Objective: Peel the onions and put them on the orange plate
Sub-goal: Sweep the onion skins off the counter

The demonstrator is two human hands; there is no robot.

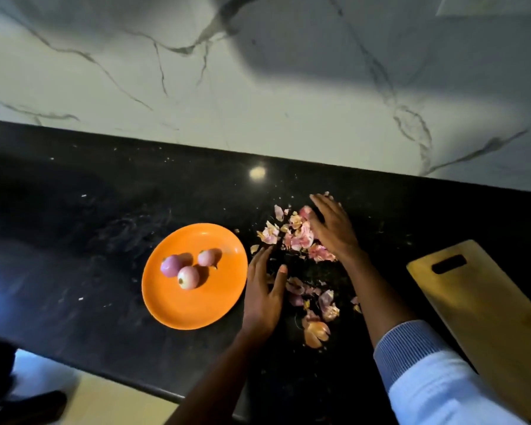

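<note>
Three peeled pink onions (188, 267) lie close together on the orange plate (178, 311), which sits on the black counter. Right of the plate, loose onion skins (298, 237) are scattered in a pile. My left hand (262, 297) lies flat on the counter just right of the plate's rim, fingers straight, beside the skins. My right hand (333, 227) is stretched out flat with its fingers pressing against the far side of the skin pile. Neither hand holds anything.
A wooden cutting board (485, 326) with a handle slot lies at the right, close to my right forearm. More skins (318, 329) lie nearer the counter's front edge. A white marble wall rises behind the black counter (74, 210).
</note>
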